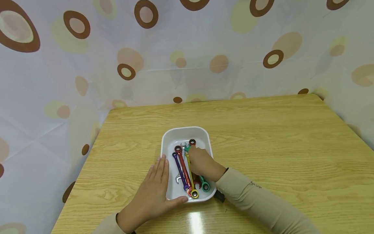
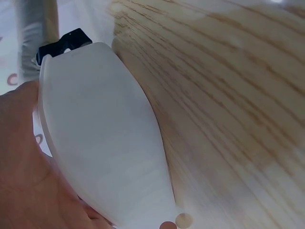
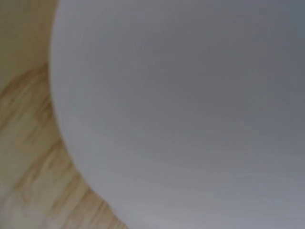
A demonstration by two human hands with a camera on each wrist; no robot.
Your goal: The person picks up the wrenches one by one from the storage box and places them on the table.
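A white tray (image 1: 175,131) stands on the table, holding several colourful ratchet wrenches. Purple (image 1: 179,170), red (image 1: 184,169) and yellow (image 1: 191,178) wrenches lie lengthwise; a green ring end (image 1: 205,186) shows at the near right. My left hand (image 1: 156,187) rests against the tray's left side, fingers straight, thumb at the near rim. In the left wrist view, the hand (image 2: 28,167) lies along the tray's outer wall (image 2: 105,129). My right hand (image 1: 203,162) reaches over the right rim among the wrenches; its fingertips are hidden. Only the tray wall (image 3: 181,119) fills the right wrist view.
The wooden table (image 1: 277,139) extends far to the right and behind the tray. A patterned cloth (image 1: 204,39) hangs along the back and sides. A small black piece (image 1: 219,196), part of the right wrist's gear, sits beside the tray's near right corner.
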